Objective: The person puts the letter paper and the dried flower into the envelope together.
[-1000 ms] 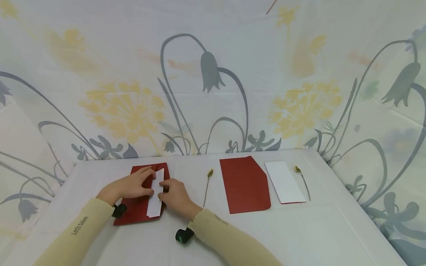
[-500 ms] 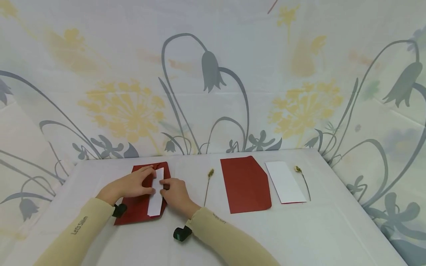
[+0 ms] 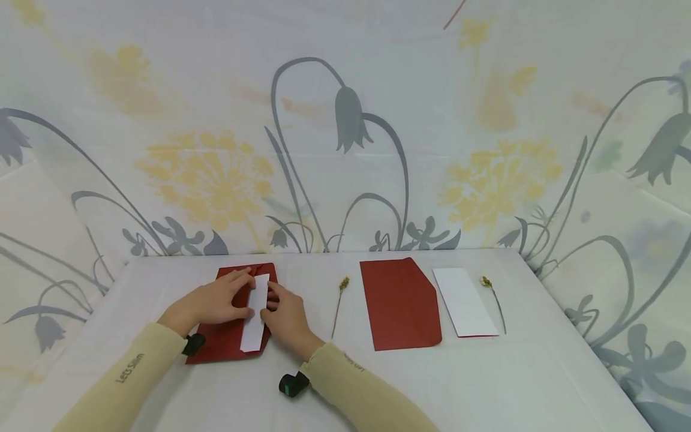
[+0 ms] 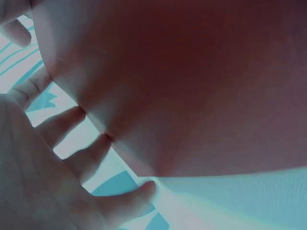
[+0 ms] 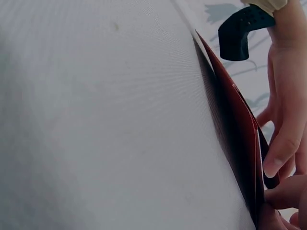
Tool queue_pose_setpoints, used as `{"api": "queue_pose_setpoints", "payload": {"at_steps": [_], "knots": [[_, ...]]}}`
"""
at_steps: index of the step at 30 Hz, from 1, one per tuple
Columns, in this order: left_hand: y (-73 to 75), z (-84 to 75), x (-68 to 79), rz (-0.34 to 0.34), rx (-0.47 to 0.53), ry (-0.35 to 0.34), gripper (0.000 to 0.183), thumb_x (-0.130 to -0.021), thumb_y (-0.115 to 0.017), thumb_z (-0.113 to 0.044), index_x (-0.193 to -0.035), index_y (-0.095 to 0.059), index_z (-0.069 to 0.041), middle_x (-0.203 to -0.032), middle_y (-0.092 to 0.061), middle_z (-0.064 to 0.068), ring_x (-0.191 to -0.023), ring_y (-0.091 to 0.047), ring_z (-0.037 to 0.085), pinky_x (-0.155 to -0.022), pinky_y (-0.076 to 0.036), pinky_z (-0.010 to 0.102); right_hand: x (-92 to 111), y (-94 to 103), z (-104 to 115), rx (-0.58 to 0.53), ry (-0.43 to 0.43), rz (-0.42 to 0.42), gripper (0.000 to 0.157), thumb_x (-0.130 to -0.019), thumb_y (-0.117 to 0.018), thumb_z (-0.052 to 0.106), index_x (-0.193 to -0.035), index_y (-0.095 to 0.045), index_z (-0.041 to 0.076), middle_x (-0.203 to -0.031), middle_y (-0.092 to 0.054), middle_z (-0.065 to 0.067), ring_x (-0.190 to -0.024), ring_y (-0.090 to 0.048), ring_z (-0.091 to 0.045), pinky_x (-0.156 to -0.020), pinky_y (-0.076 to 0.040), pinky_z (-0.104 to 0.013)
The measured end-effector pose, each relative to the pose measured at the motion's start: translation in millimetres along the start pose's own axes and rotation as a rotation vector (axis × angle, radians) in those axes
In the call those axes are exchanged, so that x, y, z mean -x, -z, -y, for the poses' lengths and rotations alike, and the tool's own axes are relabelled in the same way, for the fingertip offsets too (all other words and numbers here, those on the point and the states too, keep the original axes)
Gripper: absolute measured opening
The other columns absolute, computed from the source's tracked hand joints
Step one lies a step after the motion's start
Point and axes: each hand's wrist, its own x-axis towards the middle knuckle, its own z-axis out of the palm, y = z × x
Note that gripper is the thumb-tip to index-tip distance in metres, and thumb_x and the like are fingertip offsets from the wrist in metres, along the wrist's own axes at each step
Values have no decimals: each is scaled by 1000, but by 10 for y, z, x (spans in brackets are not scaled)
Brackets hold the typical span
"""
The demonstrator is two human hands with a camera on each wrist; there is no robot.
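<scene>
On the left of the table lies a red envelope, with a narrow strip of white card showing along its right part. My left hand rests over the envelope, thumb and fingertips spread at the strip's left side; the left wrist view shows those fingers touching the red paper. From the other side, my right hand pinches the card's right edge between thumb and fingers. In the right wrist view the envelope is seen edge-on, slightly raised from the table, and part of my right hand is cut off.
Right of my hands lies a dried flower stem. Beyond it are a second red envelope, a white card with a red edge below, and another dried flower. A flower-printed cloth hangs behind the table.
My right fingers have shifted slightly along the white card's edge, the index finger now higher up. My left hand stays about where it was. The head view has moved a little.
</scene>
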Motion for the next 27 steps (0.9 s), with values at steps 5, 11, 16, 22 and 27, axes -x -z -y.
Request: {"api": "queue_pose_setpoints", "payload": {"at_steps": [5, 11, 16, 22, 27], "knots": [[-30, -28, 27, 8, 3, -12, 55, -78, -68, -46, -120, -47, -15, -148, -27, 22, -130, -26, 49, -93, -33, 66, 13, 13, 6, -12, 0, 2, 54, -79, -66, 3, -131, -52, 7, -104, -64, -3, -89, -64, -5, -74, -49, -16], [-51, -24, 48, -10, 22, -18, 56, -79, -68, -40, -123, -46, -14, -148, -26, 23, -131, -27, 46, -95, -32, 64, 15, 22, -10, -32, -6, 0, 52, -81, -67, 4, -131, -52, 7, -104, -64, -3, -89, -64, -5, -75, -49, -17], [-64, 2, 41, -25, 52, -31, 54, -80, -69, -37, -123, -46, -14, -146, -27, 23, -129, -32, 43, -96, -35, 60, -11, 29, -42, -45, -20, 2, 49, -82, -67, 5, -129, -55, 8, -106, -63, -1, -92, -62, -4, -77, -49, -17], [-60, 5, 36, -31, 47, -28, 53, -79, -69, -38, -122, -47, -16, -145, -29, 23, -127, -36, 42, -94, -38, 59, -19, 39, -41, -73, -69, -4, 34, -82, -67, 7, -115, -62, 8, -108, -60, 1, -95, -62, -5, -76, -50, -18], [-56, -5, 33, -20, 43, -13, 53, -79, -69, -37, -123, -47, -16, -145, -30, 23, -126, -37, 41, -94, -38, 58, -5, 54, -42, -103, -46, -23, 22, -81, -67, 4, -102, -64, 7, -100, -53, 1, -94, -62, -7, -77, -50, -17]]}}
